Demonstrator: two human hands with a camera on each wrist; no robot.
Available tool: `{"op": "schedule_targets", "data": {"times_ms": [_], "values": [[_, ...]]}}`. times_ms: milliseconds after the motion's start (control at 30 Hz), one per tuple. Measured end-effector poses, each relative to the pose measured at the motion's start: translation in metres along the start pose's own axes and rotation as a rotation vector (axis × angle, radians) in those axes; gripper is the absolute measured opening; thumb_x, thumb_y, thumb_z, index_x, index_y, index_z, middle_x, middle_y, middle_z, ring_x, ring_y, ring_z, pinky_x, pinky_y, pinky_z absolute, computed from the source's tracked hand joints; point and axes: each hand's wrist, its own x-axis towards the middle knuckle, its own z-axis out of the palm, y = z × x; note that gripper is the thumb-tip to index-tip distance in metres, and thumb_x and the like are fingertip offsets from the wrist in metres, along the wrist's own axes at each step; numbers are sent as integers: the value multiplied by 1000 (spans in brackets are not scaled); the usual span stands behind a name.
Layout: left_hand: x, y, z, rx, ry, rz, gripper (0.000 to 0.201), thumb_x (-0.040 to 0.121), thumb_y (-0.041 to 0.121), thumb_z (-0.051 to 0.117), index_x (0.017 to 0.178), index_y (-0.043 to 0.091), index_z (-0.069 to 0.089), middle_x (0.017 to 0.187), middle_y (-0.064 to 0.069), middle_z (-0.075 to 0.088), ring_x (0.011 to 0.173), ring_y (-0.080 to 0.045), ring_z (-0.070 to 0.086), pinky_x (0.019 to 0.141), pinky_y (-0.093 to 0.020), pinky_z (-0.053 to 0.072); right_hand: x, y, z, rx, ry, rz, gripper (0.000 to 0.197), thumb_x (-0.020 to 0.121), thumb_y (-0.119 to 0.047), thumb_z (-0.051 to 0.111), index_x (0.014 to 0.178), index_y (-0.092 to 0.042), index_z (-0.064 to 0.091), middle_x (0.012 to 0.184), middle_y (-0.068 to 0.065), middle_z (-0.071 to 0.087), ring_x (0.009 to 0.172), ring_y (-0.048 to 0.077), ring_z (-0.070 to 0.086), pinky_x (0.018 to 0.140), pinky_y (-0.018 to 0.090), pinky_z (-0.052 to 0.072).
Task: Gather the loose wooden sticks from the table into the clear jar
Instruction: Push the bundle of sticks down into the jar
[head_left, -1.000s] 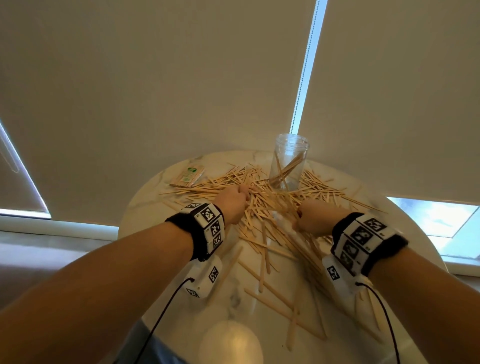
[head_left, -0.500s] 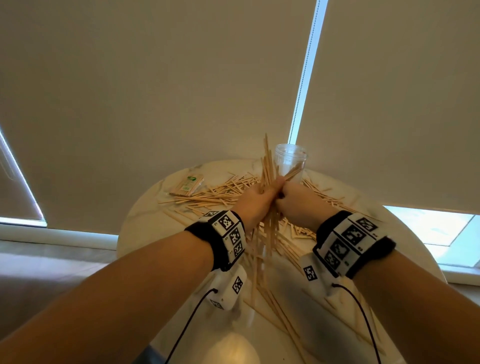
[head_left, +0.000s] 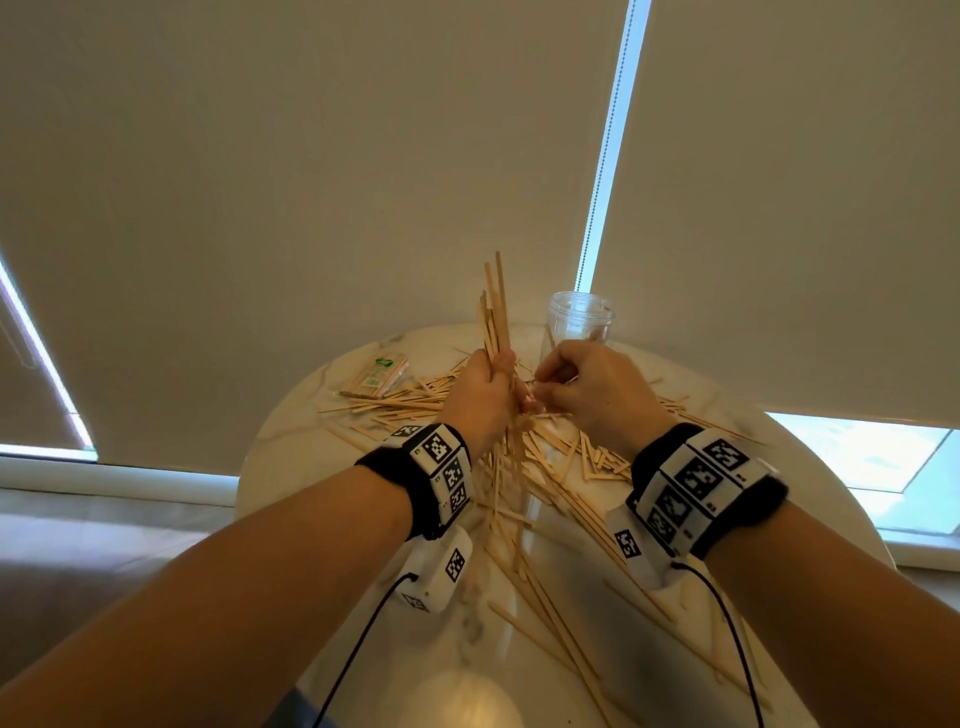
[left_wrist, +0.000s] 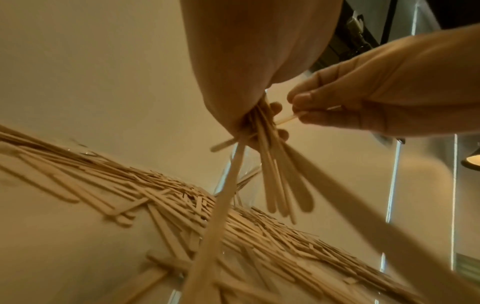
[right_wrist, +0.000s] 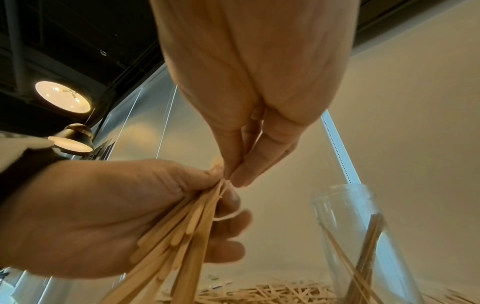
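Observation:
My left hand (head_left: 496, 376) grips a bundle of wooden sticks (head_left: 496, 312) upright above the table; their lower ends fan out below the fist (left_wrist: 275, 181). Just to its right, my right hand (head_left: 545, 387) pinches one thin stick (left_wrist: 285, 119) that lies crosswise at the edge of the bundle. In the right wrist view its fingertips (right_wrist: 241, 174) meet right at the top of the left hand (right_wrist: 103, 216). The clear jar (head_left: 581, 317) stands upright behind the right hand, with several sticks leaning inside it (right_wrist: 363, 246). Many loose sticks (head_left: 571, 457) cover the table.
The round marble table (head_left: 291, 447) stands against drawn blinds. A wrapped packet of sticks (head_left: 376, 374) lies at its far left. More loose sticks (head_left: 550, 613) trail toward the near edge. A pale round object (head_left: 462, 701) sits at the bottom of the head view.
Both hands left the pile and came together, lifting a bundle upright. The left hand now holds the bundle alone, and the right has drawn slightly right, pinching one stick.

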Motion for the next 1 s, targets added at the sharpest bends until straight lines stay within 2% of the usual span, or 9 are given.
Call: {"op": "schedule_targets", "data": {"times_ms": [100,233,333,400,533,700,833,933,1000], "values": [[-9,6,9,-126,-126,-53,25,107,33,37,115,11,47,98,-13,70,76,-32,72,73,-50,61,4,-7,-8,6,150,-41,11,91,-17,71,98,-20,65,86,-9,65,71,0,64,59,11,46],[-17,8,22,-215,-192,-75,26,108,31,37,116,9,50,80,-7,64,50,-13,49,47,-28,45,14,-9,-10,58,235,-45,25,86,-19,77,102,-22,59,90,-4,63,75,11,65,55,16,49],[-17,10,25,-334,-234,-130,32,105,43,40,104,13,51,67,2,45,48,-9,34,43,-22,32,18,-7,-9,66,227,-47,32,88,-25,73,114,-26,55,103,-5,63,89,14,65,72,29,56],[-18,10,23,-296,-255,-94,44,98,58,43,98,15,48,61,7,40,48,-9,31,43,-23,31,20,-8,-9,54,178,-42,41,92,-23,67,130,-28,49,123,-1,56,102,17,62,78,26,53],[-18,13,16,-282,-290,-35,36,99,51,50,97,15,49,59,8,37,47,-10,27,42,-23,27,21,-10,-14,123,122,17,60,98,-33,60,150,-31,30,147,5,42,126,22,51,96,33,47],[-21,12,13,-238,-314,-29,30,100,43,53,98,13,51,59,6,35,47,-10,25,43,-24,24,20,-13,-19,361,44,42,40,102,-24,54,141,-25,43,105,6,71,89,23,73,84,46,61],[-25,13,15,-193,-353,-59,33,98,45,56,96,15,43,60,6,39,47,-10,27,42,-23,26,21,-17,-21,264,156,-78,53,101,-15,53,147,-30,31,119,-8,59,89,10,70,71,20,59],[-27,13,17,-188,-381,-73,34,97,46,56,99,15,42,60,6,38,47,-10,27,42,-23,26,25,-22,-24,223,138,-86,27,104,-17,45,129,-19,55,108,-6,67,91,10,70,81,34,61],[-28,14,18,-183,-375,-66,34,98,46,55,99,15,42,59,7,37,46,-9,27,43,-23,26,25,-26,-30,223,139,-49,29,106,-33,41,115,-16,63,103,-3,69,93,13,69,86,38,59]]}}
